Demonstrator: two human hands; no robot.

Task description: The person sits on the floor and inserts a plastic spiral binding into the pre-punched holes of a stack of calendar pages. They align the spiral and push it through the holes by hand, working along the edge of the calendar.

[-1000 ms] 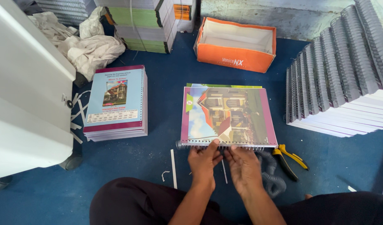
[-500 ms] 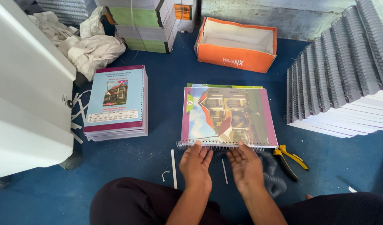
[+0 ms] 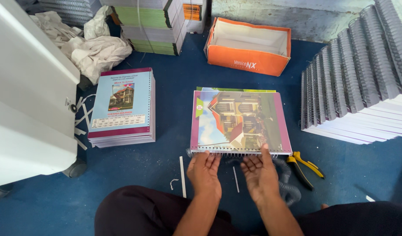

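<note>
- Metal coil runs along the near edge of the printed booklet (image 3: pixel 240 121), which lies flat on the blue floor (image 3: pixel 174 100) just ahead of our fingertips; its cover picture of a house faces up.
- We judge the step to be working that wire binding (image 3: pixel 236 153) along the edge, so we would do well to keep both hands level with the spine and press evenly from the middle outward, so that no loop skips a hole.
- Our left hand (image 3: pixel 204 171) is open, palm up, fingers loosely together, their tips at or just under the coil; it grips nothing.
- Our right hand (image 3: pixel 258 171) is likewise open and palm up, its thumb raised onto the booklet's near edge; whether the fingers actually touch the wire we cannot tell from here.
- Yellow-handled pliers (image 3: pixel 304 165) lie just right of the right hand, beside a loose grey coil (image 3: pixel 286 185).
- Left of the left hand sits a white strip (image 3: pixel 182 175), and farther left a stack of booklets (image 3: pixel 121 109).
</note>
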